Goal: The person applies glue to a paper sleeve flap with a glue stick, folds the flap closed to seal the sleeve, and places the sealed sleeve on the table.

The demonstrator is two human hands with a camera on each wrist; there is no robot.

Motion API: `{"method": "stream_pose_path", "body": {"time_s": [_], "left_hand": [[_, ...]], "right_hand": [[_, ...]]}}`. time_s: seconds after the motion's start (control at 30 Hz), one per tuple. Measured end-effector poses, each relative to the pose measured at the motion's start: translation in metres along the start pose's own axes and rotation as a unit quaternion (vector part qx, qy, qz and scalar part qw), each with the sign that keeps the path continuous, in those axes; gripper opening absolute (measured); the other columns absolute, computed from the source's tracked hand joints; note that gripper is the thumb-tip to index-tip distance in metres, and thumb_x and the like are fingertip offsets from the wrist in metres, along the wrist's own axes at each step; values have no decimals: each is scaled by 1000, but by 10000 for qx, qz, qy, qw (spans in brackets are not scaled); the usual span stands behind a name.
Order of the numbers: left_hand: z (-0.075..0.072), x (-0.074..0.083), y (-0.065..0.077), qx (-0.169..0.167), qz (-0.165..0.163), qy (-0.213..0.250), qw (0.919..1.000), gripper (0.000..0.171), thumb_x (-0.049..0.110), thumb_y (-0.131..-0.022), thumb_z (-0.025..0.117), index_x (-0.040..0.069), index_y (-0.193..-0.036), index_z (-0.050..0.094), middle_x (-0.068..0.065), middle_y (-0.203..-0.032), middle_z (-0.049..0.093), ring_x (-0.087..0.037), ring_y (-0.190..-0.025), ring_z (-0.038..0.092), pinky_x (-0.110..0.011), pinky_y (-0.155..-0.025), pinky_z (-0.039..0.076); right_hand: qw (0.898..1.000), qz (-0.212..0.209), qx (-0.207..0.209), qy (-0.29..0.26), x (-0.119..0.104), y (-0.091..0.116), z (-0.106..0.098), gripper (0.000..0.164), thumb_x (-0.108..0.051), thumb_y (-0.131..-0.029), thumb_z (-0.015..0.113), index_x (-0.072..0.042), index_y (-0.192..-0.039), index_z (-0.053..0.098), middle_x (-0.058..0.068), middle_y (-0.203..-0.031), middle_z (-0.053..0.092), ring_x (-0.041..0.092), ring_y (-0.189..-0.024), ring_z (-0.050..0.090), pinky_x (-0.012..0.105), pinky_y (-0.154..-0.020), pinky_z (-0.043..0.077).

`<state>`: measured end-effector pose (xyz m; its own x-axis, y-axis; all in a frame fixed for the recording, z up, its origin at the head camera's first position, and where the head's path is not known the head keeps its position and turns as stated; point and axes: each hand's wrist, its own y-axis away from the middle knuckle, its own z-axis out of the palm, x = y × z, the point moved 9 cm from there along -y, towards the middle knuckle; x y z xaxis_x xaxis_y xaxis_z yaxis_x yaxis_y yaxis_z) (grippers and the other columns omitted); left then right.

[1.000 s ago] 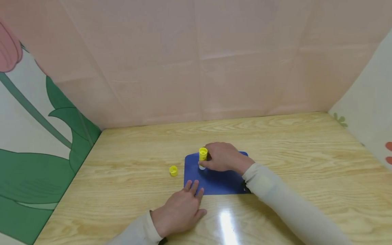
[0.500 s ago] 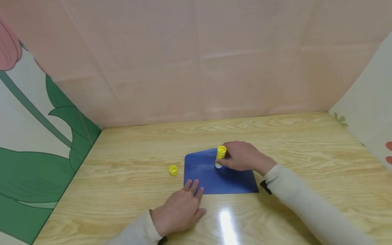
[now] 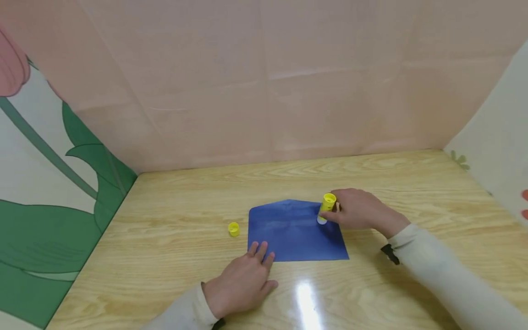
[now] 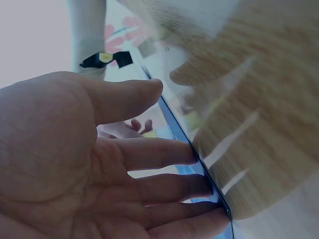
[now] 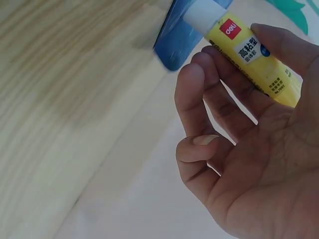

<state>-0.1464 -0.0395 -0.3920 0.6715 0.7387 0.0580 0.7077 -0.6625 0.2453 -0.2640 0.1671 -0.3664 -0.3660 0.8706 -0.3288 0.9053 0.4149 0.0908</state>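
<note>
A blue envelope [image 3: 288, 238] lies on the table, its top edge rising to a low point. My right hand [image 3: 359, 210] pinches a yellow glue stick [image 3: 327, 201] between thumb and fingers, white end down, over the envelope's upper right corner. In the right wrist view the glue stick [image 5: 249, 52] shows a red label, and its white end meets the blue paper. My left hand [image 3: 243, 282] lies with fingers extended, fingertips on the envelope's lower left corner. The left wrist view shows those fingertips [image 4: 209, 216] along the envelope's edge.
A small yellow cap [image 3: 233, 229] stands on the wooden table [image 3: 173, 256], left of the envelope. Behind the table hangs a pinkish sheet [image 3: 264, 91]. Printed panels flank both sides, with a green leaf pattern [image 3: 45, 238] on the left.
My right hand has moved rightward with the glue stick, from the envelope's left part to its upper right corner. My left hand and the cap have stayed in place.
</note>
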Motion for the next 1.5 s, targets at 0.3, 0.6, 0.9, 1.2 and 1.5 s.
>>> {"method": "stream_pose_path", "body": {"time_s": [0.3, 0.6, 0.9, 1.2, 1.5], "left_hand": [[-1, 0, -1, -52, 51, 89, 9999, 58, 42, -103, 49, 2, -145, 49, -26, -152, 41, -41, -141, 42, -41, -114, 41], [0, -1, -3, -88, 28, 29, 10000, 59, 44, -103, 49, 3, -145, 49, -26, -152, 41, -41, -141, 42, -41, -114, 41], [1, 1, -1, 12, 41, -106, 9999, 60, 45, -102, 50, 2, -144, 51, -27, -150, 43, -42, -139, 44, -40, -114, 42], [1, -1, -3, -77, 16, -8, 10000, 60, 45, -103, 49, 2, -145, 49, -27, -152, 41, -42, -141, 42, -41, -115, 40], [2, 0, -2, -70, 41, 6, 10000, 60, 45, -103, 49, 2, -144, 50, -27, -151, 42, -42, -140, 43, -42, -114, 42]], "right_hand": [[9999, 121, -111, 14, 14, 10, -12, 35, -46, -91, 67, -15, -81, 55, -3, -67, 52, 12, -59, 49, 27, -55, 39], [9994, 278, -153, 145, 19, 8, -13, 39, -49, -90, 67, -15, -79, 54, -2, -68, 53, 13, -60, 50, 28, -54, 39], [9990, 350, -184, 214, 24, 9, -12, 39, -55, -86, 69, -18, -76, 58, -5, -69, 56, 12, -62, 50, 28, -56, 39], [9990, 273, -253, 241, 16, 6, -11, 34, -48, -88, 70, -16, -81, 60, -4, -72, 59, 12, -64, 52, 29, -58, 42], [9979, 240, -65, 598, 20, 8, -14, 44, -61, -83, 70, -19, -76, 59, -6, -71, 59, 12, -63, 52, 28, -56, 40]]}}
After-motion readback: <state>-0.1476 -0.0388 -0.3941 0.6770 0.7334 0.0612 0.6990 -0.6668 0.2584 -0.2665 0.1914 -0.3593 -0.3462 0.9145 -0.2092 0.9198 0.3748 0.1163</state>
